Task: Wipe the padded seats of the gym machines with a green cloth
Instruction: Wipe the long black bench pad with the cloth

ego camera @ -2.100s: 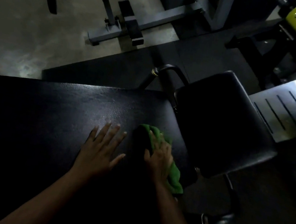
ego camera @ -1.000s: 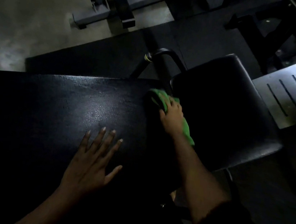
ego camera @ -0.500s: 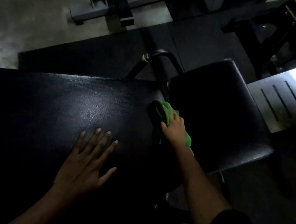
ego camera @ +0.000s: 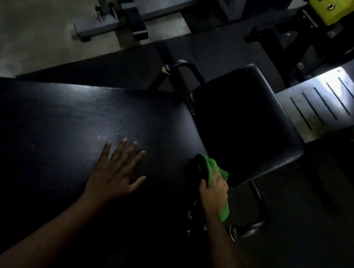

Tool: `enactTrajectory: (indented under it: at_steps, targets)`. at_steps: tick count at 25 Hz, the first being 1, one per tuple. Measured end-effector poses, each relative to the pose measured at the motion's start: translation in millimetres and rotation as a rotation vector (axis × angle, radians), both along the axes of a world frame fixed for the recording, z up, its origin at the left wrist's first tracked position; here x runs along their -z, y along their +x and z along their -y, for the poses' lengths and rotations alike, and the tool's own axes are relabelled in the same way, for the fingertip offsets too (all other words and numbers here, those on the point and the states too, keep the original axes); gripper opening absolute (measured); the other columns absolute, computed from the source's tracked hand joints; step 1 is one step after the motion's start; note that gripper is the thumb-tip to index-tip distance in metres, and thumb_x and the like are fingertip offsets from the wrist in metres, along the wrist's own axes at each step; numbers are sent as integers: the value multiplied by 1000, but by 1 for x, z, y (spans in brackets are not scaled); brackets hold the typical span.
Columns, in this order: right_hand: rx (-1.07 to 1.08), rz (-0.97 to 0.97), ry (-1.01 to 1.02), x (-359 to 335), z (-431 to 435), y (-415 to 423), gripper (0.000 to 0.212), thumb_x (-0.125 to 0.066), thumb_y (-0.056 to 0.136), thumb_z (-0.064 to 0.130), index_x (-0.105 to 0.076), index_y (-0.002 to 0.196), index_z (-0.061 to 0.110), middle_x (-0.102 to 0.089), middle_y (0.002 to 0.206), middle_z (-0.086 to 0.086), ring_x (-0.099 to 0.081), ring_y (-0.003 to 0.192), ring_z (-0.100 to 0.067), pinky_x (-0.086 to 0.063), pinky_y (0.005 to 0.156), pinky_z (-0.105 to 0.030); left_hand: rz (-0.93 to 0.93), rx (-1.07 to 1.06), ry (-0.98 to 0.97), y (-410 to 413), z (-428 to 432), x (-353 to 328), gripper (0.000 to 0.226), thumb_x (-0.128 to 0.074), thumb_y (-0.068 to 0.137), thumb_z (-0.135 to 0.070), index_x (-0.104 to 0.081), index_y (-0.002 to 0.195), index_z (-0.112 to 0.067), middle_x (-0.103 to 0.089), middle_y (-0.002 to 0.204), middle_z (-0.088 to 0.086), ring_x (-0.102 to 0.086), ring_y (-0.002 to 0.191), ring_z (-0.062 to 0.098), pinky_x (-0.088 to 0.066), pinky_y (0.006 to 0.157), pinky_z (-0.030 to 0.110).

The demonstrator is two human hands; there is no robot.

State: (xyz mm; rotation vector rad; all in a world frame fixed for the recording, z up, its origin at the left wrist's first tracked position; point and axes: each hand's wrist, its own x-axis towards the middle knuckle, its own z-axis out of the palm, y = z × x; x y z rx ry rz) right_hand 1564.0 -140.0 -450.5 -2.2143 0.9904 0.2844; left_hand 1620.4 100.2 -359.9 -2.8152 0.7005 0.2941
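Green cloth (ego camera: 214, 169), gripped in the right hand (ego camera: 214, 192), has slid back down the bench (ego camera: 65, 119) edge; left hand (ego camera: 113, 174) spread flat; edge pass nearing completion.

Slotted metal plate (ego camera: 326, 104), yellow block (ego camera: 332, 8)

The left hand (ego camera: 113, 176) lies flat, fingers spread, on the long black pad (ego camera: 63, 132). The right hand (ego camera: 214, 195) presses a green cloth (ego camera: 213, 169) against that pad's right edge, beside the smaller black seat (ego camera: 247, 123). A slotted metal plate (ego camera: 326, 104) sits beyond the seat.
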Motion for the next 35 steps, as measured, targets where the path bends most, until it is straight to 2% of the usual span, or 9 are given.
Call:
enactTrajectory:
  at_steps: [5, 9, 12, 15, 19, 23, 27, 30, 35]
  targets:
    - [-165, -30, 8, -58, -73, -17, 69, -58, 85, 26, -28, 145, 12, -31, 148, -16, -27, 136, -33, -21, 109, -43, -25, -44, -20, -11, -4, -22, 63, -33, 84, -52, -59, 125, -13, -55, 134, 15, -48, 127, 36, -19, 105, 48]
    - [-383, 207, -13, -85, -123, -34, 68, -57, 59, 37, -54, 125, 24, -65, 115, -12, -63, 98, -34, -51, 79, -48, -3, -115, -21, -27, -26, -46, 69, -15, 94, -57, -53, 130, -11, -51, 137, 17, -38, 131, 35, -20, 104, 49]
    - [-687, 295, 22, -81, -104, -28, 67, -41, 59, 42, -51, 125, 30, -67, 109, -9, -65, 89, -31, -54, 69, -39, -36, -182, 11, -41, -43, -51, 78, -4, 94, -60, -52, 130, -10, -51, 137, 18, -36, 131, 34, -17, 107, 51]
    - [-477, 157, -58, -31, -43, 13, 63, -45, 74, 31, -47, 133, 8, -53, 127, -23, -52, 113, -39, -45, 90, -42, -70, -173, 54, -50, -46, -48, 77, -5, 94, -60, -50, 134, -11, -46, 142, 17, -33, 135, 33, -12, 112, 52]
    - [-193, -84, -57, -4, -18, 72, 64, -51, 89, 38, -31, 144, 12, -30, 149, -14, -27, 134, -33, -25, 108, -47, -10, -145, 64, -49, -46, -42, 70, -17, 92, -59, -46, 138, -15, -41, 147, 14, -34, 137, 32, -17, 112, 55]
    - [-357, -14, -104, -39, -72, 79, 63, -53, 87, 35, -34, 141, 7, -35, 143, -23, -33, 128, -36, -28, 103, -44, -2, -153, 69, -51, -44, -45, 68, -17, 93, -57, -44, 140, -15, -36, 150, 13, -29, 140, 29, -15, 114, 53]
    - [-686, 258, 35, -83, -133, 47, 65, -37, 79, 42, -31, 143, 33, -22, 154, -9, -25, 134, -32, -21, 108, -46, -76, -184, 103, -51, -41, -51, 70, -10, 95, -56, -41, 142, -14, -35, 150, 14, -26, 140, 30, -18, 113, 54]
    - [-820, 376, 14, -64, -103, 51, 76, -33, 66, 41, -35, 141, 30, -42, 143, -14, -45, 123, -37, -38, 98, -48, -79, -181, 115, -51, -41, -50, 71, -10, 95, -57, -40, 142, -14, -34, 151, 13, -25, 141, 30, -21, 112, 55]
    - [-325, 6, -41, -6, -35, 139, 61, -49, 88, 32, -34, 142, 8, -29, 150, -15, -29, 133, -35, -25, 107, -46, -7, -139, 98, -51, -44, -44, 67, -14, 94, -56, -39, 142, -16, -31, 152, 13, -25, 142, 30, -24, 110, 56]
